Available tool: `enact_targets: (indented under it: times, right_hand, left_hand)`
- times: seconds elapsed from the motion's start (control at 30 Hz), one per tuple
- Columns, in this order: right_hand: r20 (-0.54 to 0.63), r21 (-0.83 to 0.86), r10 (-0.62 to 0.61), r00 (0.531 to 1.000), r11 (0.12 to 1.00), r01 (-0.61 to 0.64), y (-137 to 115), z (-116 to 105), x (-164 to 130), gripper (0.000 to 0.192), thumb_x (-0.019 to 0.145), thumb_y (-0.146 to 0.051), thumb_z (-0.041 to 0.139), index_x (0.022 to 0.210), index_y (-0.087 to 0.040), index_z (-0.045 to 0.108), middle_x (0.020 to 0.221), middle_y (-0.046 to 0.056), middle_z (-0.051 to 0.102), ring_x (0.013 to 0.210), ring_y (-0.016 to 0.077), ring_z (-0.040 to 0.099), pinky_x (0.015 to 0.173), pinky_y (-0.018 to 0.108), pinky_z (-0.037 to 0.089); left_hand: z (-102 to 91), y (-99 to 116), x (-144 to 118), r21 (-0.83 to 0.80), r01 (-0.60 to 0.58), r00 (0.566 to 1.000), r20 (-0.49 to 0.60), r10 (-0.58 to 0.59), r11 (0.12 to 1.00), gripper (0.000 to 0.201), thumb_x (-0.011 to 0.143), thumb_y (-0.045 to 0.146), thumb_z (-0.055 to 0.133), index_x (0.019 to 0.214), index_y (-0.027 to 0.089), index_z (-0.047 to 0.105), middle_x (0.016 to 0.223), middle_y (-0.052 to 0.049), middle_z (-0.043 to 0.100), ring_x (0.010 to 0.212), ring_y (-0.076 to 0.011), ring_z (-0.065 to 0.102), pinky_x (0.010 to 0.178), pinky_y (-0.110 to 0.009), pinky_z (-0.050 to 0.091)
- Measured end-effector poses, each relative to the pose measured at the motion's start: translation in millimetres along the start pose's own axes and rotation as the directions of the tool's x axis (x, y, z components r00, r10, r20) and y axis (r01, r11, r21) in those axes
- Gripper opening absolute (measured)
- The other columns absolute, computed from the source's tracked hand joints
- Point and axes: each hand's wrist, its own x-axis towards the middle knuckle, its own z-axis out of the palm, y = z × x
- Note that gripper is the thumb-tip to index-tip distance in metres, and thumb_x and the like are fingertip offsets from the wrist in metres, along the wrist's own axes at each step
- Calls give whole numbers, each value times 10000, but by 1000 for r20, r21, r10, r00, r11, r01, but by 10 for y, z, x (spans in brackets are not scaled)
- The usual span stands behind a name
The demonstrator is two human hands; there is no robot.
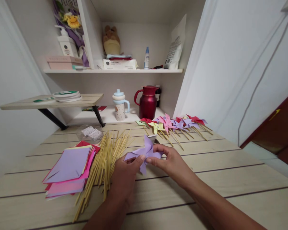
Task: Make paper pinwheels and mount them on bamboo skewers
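With both hands, left hand [126,174] and right hand [169,161], pinched on the purple pinwheel [145,153] just above the middle of the surface [230,172], beside the sticks [103,163], we should press its folded tips squarely at the centre.

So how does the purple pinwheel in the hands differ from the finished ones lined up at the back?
The purple pinwheel has no stick; the finished pinwheels each have a wooden one. It is held above the table between the left hand and right hand, while the finished ones lie flat in a row. It is one colour; the row mixes red, pink, yellow and purple. Both are folded paper with pointed blades.
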Motion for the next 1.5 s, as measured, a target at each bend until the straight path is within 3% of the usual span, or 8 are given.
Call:
enact_targets:
  times: [0.23,0.87,1.07,1.23,1.4,1.5]
  right_hand:
    - [-85,32,-49,995,998,51,60,-6,11,186,712,-338,755,669,-190,652,977,53,678,949,230,616,753,296,483]
    - [-43,-27,-33,999,999,32,5,-20,1,185,735,-323,711,636,-185,639,844,32,684,838,219,620,728,302,462]
    - [-51,-59,-44,998,997,41,-18,-3,-16,188,738,-306,682,614,-184,612,782,13,651,768,196,578,724,298,419]
    - [-28,158,116,993,981,-110,41,46,-9,212,720,-327,708,628,-171,597,598,-36,540,579,123,449,577,255,334]
    - [-19,360,190,982,917,-170,114,73,16,226,672,-328,776,645,-152,636,584,-39,551,539,95,424,545,243,301]
    - [-29,427,216,976,885,-183,120,70,27,248,644,-334,806,653,-143,650,591,-32,576,542,93,439,554,240,314]
  left_hand:
    - [21,-7,1,33,-35,999,-17,36,999,190,598,301,791,747,183,783,737,-48,782,717,-218,709,654,-274,506]
    - [-10,-84,51,106,-118,992,47,114,987,235,624,336,770,791,172,762,740,-43,767,700,-192,670,656,-267,485]
    - [9,-72,52,134,-84,996,23,82,987,218,611,324,761,761,166,751,687,-34,748,655,-180,640,613,-263,456]
    - [27,26,-8,112,-19,997,74,11,994,232,633,382,758,710,163,741,679,-29,732,657,-173,624,615,-265,446]
    - [23,47,-26,58,-10,985,172,0,998,241,661,402,756,643,174,680,624,16,662,600,-126,551,579,-240,411]
    - [10,30,-8,13,-11,982,186,8,1000,258,690,428,747,778,189,704,743,11,704,707,-144,608,658,-245,452]
